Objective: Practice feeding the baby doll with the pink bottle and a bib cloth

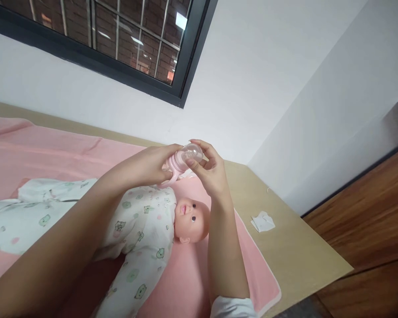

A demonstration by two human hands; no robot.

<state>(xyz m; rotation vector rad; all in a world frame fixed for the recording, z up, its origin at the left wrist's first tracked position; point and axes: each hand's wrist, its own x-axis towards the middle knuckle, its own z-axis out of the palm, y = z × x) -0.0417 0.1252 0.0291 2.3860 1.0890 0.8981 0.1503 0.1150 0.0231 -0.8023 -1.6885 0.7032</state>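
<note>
Clear plastic cap still covers the pink bottle, the left hand with fingers clamped on the bottle, the right hand with fingers gripping the cap.

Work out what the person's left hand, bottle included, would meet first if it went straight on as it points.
The left hand, holding the bottle, would most likely meet the right hand first, at the bottle's clear cap, though depth is hard to judge.
</note>
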